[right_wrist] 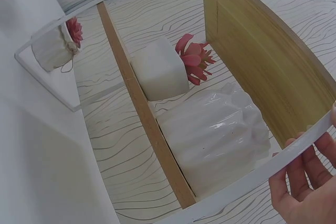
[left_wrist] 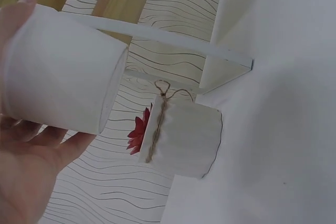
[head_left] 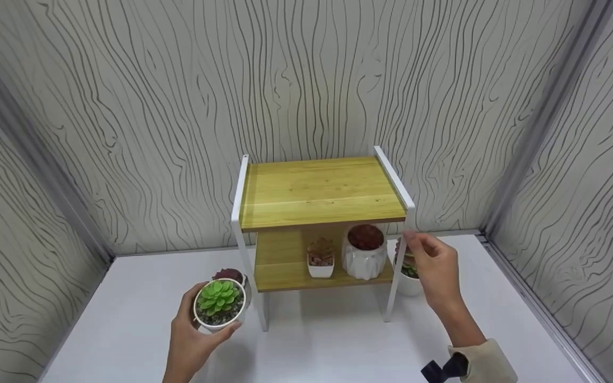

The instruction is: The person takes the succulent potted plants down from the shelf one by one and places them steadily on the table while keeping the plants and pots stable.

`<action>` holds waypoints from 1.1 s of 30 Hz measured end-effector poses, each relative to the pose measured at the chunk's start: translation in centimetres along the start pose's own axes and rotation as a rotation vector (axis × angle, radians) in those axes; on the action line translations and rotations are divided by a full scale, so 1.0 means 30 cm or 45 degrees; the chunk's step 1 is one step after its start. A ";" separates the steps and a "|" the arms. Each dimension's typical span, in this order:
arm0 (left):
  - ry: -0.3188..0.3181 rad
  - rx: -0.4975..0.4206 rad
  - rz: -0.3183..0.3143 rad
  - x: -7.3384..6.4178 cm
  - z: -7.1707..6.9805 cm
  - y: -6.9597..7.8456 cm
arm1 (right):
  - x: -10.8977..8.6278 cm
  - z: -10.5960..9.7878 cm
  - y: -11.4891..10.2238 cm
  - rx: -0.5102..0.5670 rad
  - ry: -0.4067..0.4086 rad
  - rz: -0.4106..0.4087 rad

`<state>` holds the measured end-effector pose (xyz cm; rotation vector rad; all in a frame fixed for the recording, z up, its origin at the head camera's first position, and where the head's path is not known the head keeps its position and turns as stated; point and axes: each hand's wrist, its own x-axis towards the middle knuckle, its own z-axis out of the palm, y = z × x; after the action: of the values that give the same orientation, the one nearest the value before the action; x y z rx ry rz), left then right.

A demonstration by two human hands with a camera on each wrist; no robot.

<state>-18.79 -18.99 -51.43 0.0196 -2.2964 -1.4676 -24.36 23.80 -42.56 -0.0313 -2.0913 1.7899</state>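
My left hand point(head_left: 189, 332) grips a round white pot with a green succulent point(head_left: 218, 299), held off the table at the shelf's left; its smooth white side fills much of the left wrist view. Behind it stands a white pot with a red succulent and a twine bow point(left_wrist: 181, 137). With fingers and thumb, my right hand point(head_left: 438, 271) pinches the right white upright point(right_wrist: 262, 169) of a two-tier wooden shelf point(head_left: 322, 191). On the lower board sit a small square white pot with a reddish succulent point(right_wrist: 160, 71) and a larger ribbed white pot point(right_wrist: 218, 129).
Beyond the right upright, partly behind my hand, another white pot with a plant point(head_left: 410, 284) stands on the white table point(head_left: 333, 351). Patterned panels point(head_left: 168, 106) close in the back and both sides. A small black device point(head_left: 445, 368) is at my right cuff.
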 end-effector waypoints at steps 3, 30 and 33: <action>-0.041 -0.034 -0.034 0.005 -0.001 -0.022 | -0.002 0.001 -0.003 0.011 0.004 -0.005; -0.354 -0.225 -0.252 0.056 0.001 -0.181 | -0.005 0.001 -0.008 0.046 0.001 0.014; -0.379 -0.232 -0.250 0.064 0.006 -0.196 | -0.006 0.001 -0.011 0.058 0.001 0.022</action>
<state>-21.82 -21.89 -55.99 -0.0289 -2.4359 -1.8876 -24.13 23.67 -42.29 -0.0374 -2.0548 1.8467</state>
